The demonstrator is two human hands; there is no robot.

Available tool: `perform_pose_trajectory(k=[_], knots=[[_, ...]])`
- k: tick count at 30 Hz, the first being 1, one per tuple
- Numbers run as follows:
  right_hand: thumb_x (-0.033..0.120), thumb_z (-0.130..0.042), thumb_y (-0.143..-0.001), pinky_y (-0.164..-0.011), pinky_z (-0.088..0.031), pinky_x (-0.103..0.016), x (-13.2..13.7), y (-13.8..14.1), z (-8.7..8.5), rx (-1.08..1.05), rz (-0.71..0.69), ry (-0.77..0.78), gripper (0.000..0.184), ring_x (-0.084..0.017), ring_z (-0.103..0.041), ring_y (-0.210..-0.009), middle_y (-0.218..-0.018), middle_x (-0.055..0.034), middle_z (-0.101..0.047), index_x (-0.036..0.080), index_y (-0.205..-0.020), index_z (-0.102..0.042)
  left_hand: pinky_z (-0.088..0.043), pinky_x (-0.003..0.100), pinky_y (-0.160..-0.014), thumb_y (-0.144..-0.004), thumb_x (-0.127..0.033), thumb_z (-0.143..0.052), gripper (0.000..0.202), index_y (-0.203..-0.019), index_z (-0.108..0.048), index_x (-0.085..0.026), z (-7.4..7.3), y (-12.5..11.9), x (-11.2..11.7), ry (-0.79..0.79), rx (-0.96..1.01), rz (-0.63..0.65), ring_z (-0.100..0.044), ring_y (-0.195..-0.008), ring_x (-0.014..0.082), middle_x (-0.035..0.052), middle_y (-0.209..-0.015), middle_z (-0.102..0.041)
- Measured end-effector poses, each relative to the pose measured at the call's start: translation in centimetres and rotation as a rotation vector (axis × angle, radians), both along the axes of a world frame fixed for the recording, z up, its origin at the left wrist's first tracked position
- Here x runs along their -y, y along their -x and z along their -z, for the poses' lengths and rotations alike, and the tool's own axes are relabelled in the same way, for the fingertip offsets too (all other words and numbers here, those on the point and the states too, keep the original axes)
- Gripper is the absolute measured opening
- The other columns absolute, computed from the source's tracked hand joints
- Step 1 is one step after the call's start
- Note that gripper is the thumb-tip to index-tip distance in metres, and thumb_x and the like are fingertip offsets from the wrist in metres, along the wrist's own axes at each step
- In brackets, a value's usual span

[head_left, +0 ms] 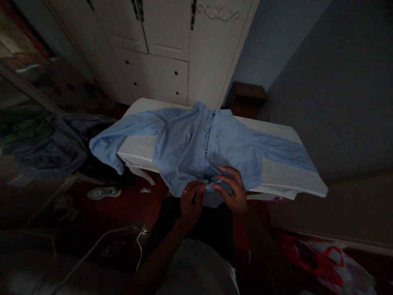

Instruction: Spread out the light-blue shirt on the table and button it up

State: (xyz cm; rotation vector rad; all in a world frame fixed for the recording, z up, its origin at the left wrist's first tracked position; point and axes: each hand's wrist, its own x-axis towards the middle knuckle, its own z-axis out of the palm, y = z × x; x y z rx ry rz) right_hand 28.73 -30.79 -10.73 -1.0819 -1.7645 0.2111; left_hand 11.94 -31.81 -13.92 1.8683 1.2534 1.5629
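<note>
A light blue button-up shirt (184,141) lies front side up across a white table (281,172), its collar toward the far edge and its sleeves spread to both sides. The front is unfastened, with white buttons showing along the left strip. At the lower hem, my left hand (190,200) pinches the cloth edge near a button; a ring is on one of its fingers. My right hand (233,190) grips the other front edge close beside it, thumb and fingers on the fabric. Exactly how the two edges meet between my fingertips is hard to make out.
Behind the table stands a white wardrobe (159,69) with drawers. Dark clothes (58,143) are heaped at the left. A shoe (104,193) and a white cable (101,239) lie low on the left. A brown wooden stand (249,92) and red-and-white plastic bags (325,262) are on the right.
</note>
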Motion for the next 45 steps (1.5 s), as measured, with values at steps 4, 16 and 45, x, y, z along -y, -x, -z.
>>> perform_pose_trajectory(k=[4, 16, 45], knots=[[0.019, -0.067, -0.085, -0.078, -0.053, -0.037, 2.5, 0.4, -0.5, -0.139, 0.095, 0.056, 0.017, -0.021, -0.063, -0.09, -0.095, -0.0054, -0.066, 0.028, -0.099, -0.07, -0.056, 0.03, -0.076, -0.093, -0.02, -0.054, 0.012, -0.092, -0.066, -0.017, 0.0, -0.2, 0.4, 0.021, 0.025, -0.01, -0.066, -0.084, 0.0151, 0.0057, -0.09, -0.069], [0.037, -0.073, -0.078, -0.052, -0.045, -0.021, 4.5, 3.8, 1.6, -0.885, -0.019, 0.879, 0.019, -0.01, -0.055, -0.056, -0.065, -0.0003, -0.066, 0.019, -0.082, -0.076, -0.055, 0.028, -0.078, -0.092, -0.014, -0.053, 0.015, -0.1, -0.066, -0.017, 1.0, 0.3, 1.0, -0.151, -0.086, 0.035, -0.065, -0.088, 0.0148, 0.0059, -0.095, -0.069], [0.038, -0.073, -0.068, -0.063, -0.046, -0.026, 3.2, 3.8, 0.4, -0.733, 0.023, 0.898, 0.02, -0.013, -0.057, -0.062, -0.065, 0.0001, -0.066, 0.019, -0.07, -0.071, -0.056, 0.03, -0.075, -0.084, -0.017, -0.065, 0.013, -0.098, -0.065, -0.018, -0.5, 1.8, 0.7, -0.142, -0.124, 0.059, -0.065, -0.088, 0.0167, 0.0071, -0.097, -0.067]])
